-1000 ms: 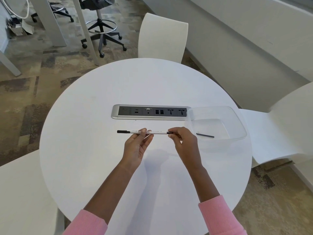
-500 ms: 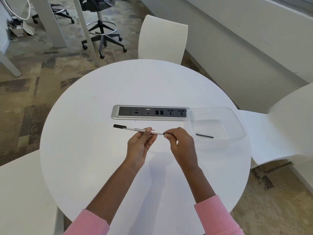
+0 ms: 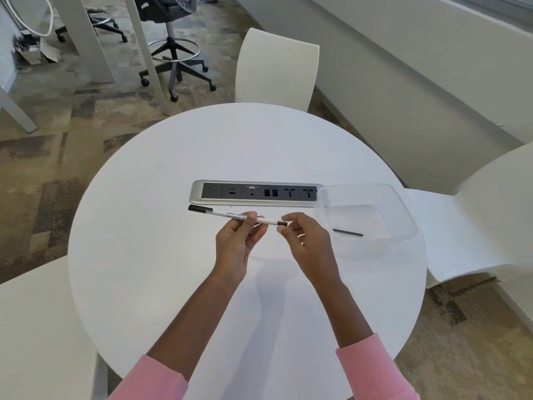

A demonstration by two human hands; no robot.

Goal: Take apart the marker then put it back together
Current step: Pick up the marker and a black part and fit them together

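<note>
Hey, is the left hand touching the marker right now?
Touching. The head view shows the left hand pinching the marker at mid-barrel, its thumb and fingertips pressed against the white body.

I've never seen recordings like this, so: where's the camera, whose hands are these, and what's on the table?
No robot here: a person wears one camera on the head, looking down at their own hands. The left hand holds a white marker by its barrel; the right hand pinches its dark end. On the round table sit a socket strip and a clear tub with a thin dark rod inside.
</note>
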